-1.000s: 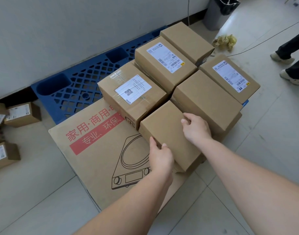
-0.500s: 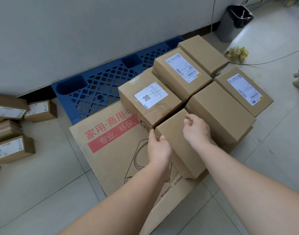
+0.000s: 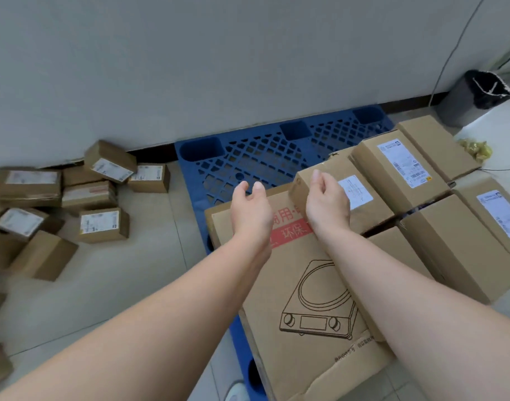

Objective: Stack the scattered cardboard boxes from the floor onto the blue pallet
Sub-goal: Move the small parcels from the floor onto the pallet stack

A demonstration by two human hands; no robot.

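Brown cardboard boxes, some on the blue pallet (image 3: 265, 157) and some on the floor; we held nothing.

A large flat carton (image 3: 311, 299) printed with a cooker drawing and a red band lay over the pallet's near edge, and the stacked boxes (image 3: 450, 227) sat tight together along the pallet's right side, several with white labels facing up. The pallet's far left corner, by the wall, showed bare blue lattice. The scattered boxes (image 3: 103, 224) lay in a loose heap on the tiled floor off the pallet's left edge. A dark bin (image 3: 467, 99) with a black liner stood by the wall beyond the far right corner. Our left hand (image 3: 249, 212) and right hand (image 3: 327, 204) hung side by side above the carton, fingers loosely curled and half open, both empty.
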